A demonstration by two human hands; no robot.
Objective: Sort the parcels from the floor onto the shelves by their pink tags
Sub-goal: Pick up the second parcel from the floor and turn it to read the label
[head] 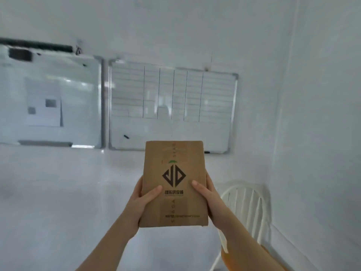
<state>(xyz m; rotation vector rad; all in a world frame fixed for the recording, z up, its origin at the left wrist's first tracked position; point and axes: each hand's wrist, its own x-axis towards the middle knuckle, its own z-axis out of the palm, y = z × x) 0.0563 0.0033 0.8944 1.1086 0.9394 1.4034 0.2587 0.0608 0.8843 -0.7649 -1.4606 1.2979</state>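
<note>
- A whiteboard (48, 98) hangs on the white wall at the far left; a printed sheet of paper (44, 103) is stuck to its face, and a grey tray (46, 143) runs along its bottom edge
- Just beside it, to the right, hangs a second whiteboard (172, 106) ruled with a grid of lines; a black marker (126, 136) lies near its lower left corner, and another dark marker (207, 152) sits on its bottom edge, near the lower right corner
- The left hand (143, 200) is closed round the left edge of the cardboard parcel (173, 184); its thumb lies flat across the front face, its fingers are hidden behind
- The cardboard parcel is held upright in mid-air, in front of the wall and below the ruled whiteboard; its top edge overlaps that board's bottom edge; a dark diamond logo and printed characters show on the front; no pink tag shows on this face
- The right hand (208, 196) grips the parcel's right edge the same way; thumb on the front, fingers wrapped behind
- A white spindle-back chair (246, 204) stands at the lower right, near the corner of the room; the right forearm crosses in front of it
</note>
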